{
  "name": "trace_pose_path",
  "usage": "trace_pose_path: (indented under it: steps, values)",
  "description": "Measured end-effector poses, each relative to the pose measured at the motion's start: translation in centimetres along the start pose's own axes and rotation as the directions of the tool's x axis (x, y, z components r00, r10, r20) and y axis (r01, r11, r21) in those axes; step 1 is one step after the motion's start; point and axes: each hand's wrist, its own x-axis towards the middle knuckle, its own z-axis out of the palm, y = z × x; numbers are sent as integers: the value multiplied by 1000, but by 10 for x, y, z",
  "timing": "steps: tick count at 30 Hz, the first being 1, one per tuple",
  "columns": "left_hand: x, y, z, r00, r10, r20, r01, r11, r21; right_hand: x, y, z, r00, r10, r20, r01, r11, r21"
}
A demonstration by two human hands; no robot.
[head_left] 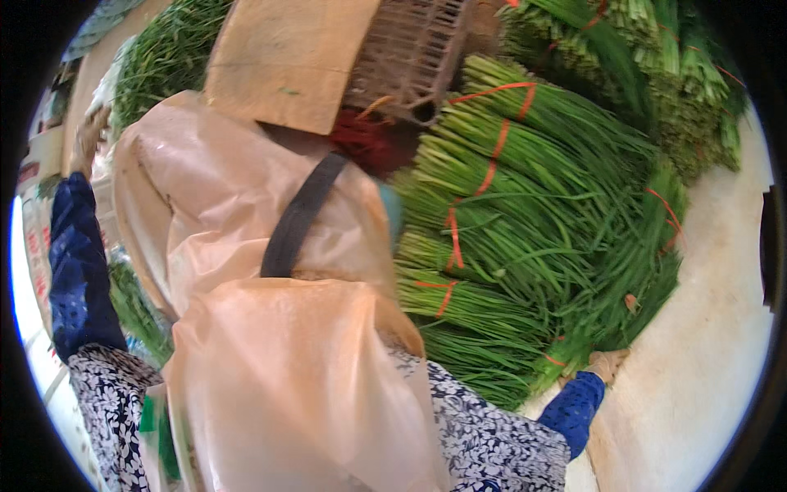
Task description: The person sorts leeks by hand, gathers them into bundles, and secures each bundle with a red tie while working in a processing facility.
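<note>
Tied bundles of long green chives (pixel 525 197) are piled on my right, bound with orange-red bands. At the pile's near right corner my right hand (pixel 605 366) is closed around the end of a chive bundle (pixel 566 353); some of its fingers are hidden by the stalks. My left hand (pixel 92 135) is raised at the far left, small and blurred, beside a white plastic bag (pixel 111 82) and a heap of loose green stalks (pixel 168 61). Its fingers do not show clearly. Blue sleeve covers are on both forearms.
A cream plastic apron (pixel 287 377) with a black strap (pixel 303 215) covers my front and lap. Ahead stand a wooden board (pixel 287 61) and a brown plastic crate (pixel 410 53). More tied bundles (pixel 680 82) lie far right, beside a pale surface (pixel 705 303).
</note>
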Motion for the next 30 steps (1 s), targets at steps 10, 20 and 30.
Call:
trace_pose_path:
  steps: [10,20,30]
  values:
    - [-96,-121,-10,954,-299,-14,283,915,-289,-105,-119,-98,446,-377,-812,894,217,391]
    - [-120,89,29,962,239,128,-152,866,-477,-470,-301,-99,-161,-986,29,789,-111,605]
    - [-156,135,49,826,427,368,-167,809,-563,-457,-356,-69,-200,-979,45,909,-168,381]
